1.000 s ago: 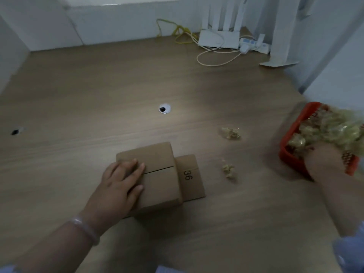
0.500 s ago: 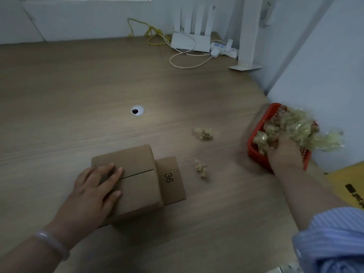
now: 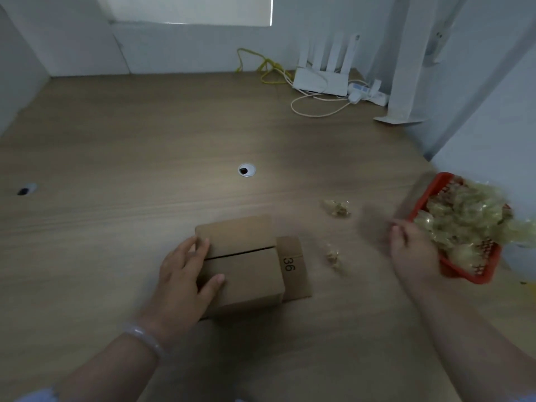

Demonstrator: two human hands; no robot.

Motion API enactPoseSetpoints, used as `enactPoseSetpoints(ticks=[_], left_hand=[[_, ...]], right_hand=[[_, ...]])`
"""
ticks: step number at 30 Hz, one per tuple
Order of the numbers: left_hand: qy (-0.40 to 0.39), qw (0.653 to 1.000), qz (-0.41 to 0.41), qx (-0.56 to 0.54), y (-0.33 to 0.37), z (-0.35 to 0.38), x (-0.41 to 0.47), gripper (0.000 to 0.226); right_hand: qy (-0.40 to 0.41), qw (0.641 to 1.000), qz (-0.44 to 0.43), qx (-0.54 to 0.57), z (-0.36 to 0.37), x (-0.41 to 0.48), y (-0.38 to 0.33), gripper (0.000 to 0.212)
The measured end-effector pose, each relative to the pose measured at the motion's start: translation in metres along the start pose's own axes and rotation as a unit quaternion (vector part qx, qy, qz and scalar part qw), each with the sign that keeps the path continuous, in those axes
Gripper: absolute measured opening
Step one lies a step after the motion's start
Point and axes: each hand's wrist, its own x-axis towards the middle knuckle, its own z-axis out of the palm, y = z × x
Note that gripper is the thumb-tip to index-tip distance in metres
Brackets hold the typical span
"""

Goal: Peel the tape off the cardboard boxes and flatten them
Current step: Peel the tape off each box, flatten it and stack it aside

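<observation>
Wooden surface, dim light. Left hand spread flat on cardboard box (flaps shut). Right hand loosely open, empty, just beside red basket of tape scraps.

Desk layout — box before me at centre, my left hand on its left side; flap lying flat to its right. Two tape wads further right. Basket at right edge, my right hand beside it. Router behind — far corner.
</observation>
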Motion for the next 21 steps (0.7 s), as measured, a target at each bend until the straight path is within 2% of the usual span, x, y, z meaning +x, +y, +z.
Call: enactPoseSetpoints(ticks=[1,3,5,7,12,14,16,18,19,20,21], left_hand=[[-0.013,0.999,-0.038,-0.019,0.0,-0.001,-0.004,0.07],[-0.026,0.993,-0.09,-0.07,-0.004,-0.003,-0.008,0.067],[-0.022,0.983,-0.115,-0.144,-0.008,-0.009,-0.013,0.052],[-0.009,0.972,-0.141,-0.186,-0.016,-0.016,-0.019,0.038],[0.037,0.93,-0.189,-0.312,-0.05,-0.041,-0.042,0.021],[0.044,0.898,-0.208,-0.385,-0.059,-0.056,-0.051,0.011],[0.023,0.833,-0.253,-0.492,-0.068,-0.067,-0.058,0.034],[0.003,0.782,-0.305,-0.544,-0.075,-0.081,-0.062,0.047],[0.002,0.778,-0.323,-0.538,-0.079,-0.087,-0.063,0.048],[-0.001,0.801,-0.321,-0.505,-0.084,-0.093,-0.064,0.05],[-0.016,0.849,-0.296,-0.438,-0.089,-0.099,-0.065,0.049]], right_hand=[[-0.067,0.997,-0.011,0.033,0.013,-0.019,-0.018,0.048],[-0.197,0.978,-0.035,0.057,0.04,-0.056,-0.049,0.037],[-0.264,0.958,-0.068,0.085,0.068,-0.089,-0.072,0.032],[-0.284,0.95,-0.075,0.107,0.086,-0.117,-0.093,0.035],[-0.3,0.928,-0.003,0.222,0.109,-0.159,-0.127,0.042],[-0.31,0.919,0.012,0.244,0.115,-0.17,-0.137,0.041],[-0.328,0.908,0.038,0.259,0.123,-0.178,-0.145,0.036],[-0.351,0.89,0.069,0.282,0.13,-0.184,-0.157,0.029],[-0.364,0.876,0.089,0.305,0.133,-0.187,-0.162,0.028],[-0.377,0.857,0.112,0.332,0.135,-0.189,-0.169,0.033],[-0.393,0.846,0.131,0.336,0.136,-0.191,-0.175,0.043]])
